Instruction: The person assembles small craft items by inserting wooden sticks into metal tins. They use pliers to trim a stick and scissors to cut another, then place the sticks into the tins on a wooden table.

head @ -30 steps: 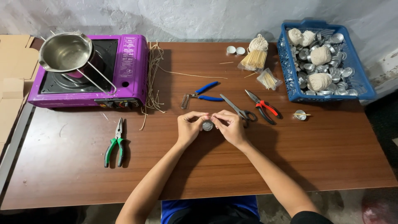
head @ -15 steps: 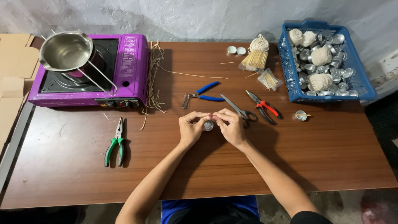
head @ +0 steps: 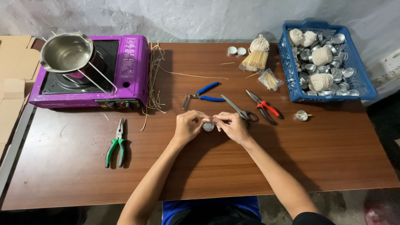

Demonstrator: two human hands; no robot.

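Seen from the head camera, both hands meet at the middle of the brown wooden surface [head: 291, 166], with a small round metal cup [head: 208, 126] between them. The left hand [head: 187, 126] has its fingertips curled in against the cup's left side, and the right hand [head: 232, 126] pinches in from the right, its thumb and forefinger drawn together at the cup's upper rim. So each grip is closed on the cup, which sits just at the fingertips rather than in either palm, low over the surface; whether it rests on the wood cannot be told.

Just beyond the right hand lie grey scissors [head: 237, 109], with red-handled cutters [head: 263, 107] beside them and blue-handled pliers [head: 201, 95] further left. Green-handled pliers [head: 116, 141] lie well apart to the left. A purple portable stove [head: 129, 71] at the far left carries a steel pot [head: 66, 52], with loose straw-coloured strands [head: 154, 79] beside it. At the far right a blue basket [head: 287, 75] holds many metal cups and balls of pale string. One more cup with a wick [head: 301, 115] stands near the basket.
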